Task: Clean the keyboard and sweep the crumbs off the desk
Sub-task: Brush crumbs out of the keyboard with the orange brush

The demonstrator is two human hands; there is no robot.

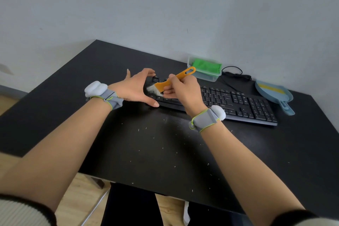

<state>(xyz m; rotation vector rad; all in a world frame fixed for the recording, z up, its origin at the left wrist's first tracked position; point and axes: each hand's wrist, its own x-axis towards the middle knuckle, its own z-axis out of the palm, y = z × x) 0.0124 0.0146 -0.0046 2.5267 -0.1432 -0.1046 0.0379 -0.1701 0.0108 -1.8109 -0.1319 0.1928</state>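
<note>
The left hand (136, 86) sits at the left end of the black keyboard (238, 102), its grip spread wide: fingers curve over the far corner toward 12 o'clock, the thumb reaches down along the near edge toward 5 o'clock, and the keyboard's end lies in the span between them. Whether the fingertips press the keys cannot be told.

Just to its right, the right hand (183, 90) has its fingers curled tight around the middle of an orange brush (176, 79). The brush lies with its long axis running from 8 o'clock to 2 o'clock: the pale bristles (153, 90) stick out below and left of the grip, touching the leftmost keys, and the looped handle end rises past the knuckles toward 2 o'clock.

The keyboard stretches lengthwise from 10 o'clock to 4 o'clock across the black surface (91, 71), its right half uncovered. Small pale crumbs (146, 128) are scattered over the surface at 6 o'clock of the keyboard, between the forearms.

Behind the keyboard, at 12 o'clock, stands a clear plastic box (207, 75) holding a green cloth (206, 64). A black cable (236, 74) loops beside it. At the far right lies a light blue dustpan (275, 94), its handle pointing toward 5 o'clock.
</note>
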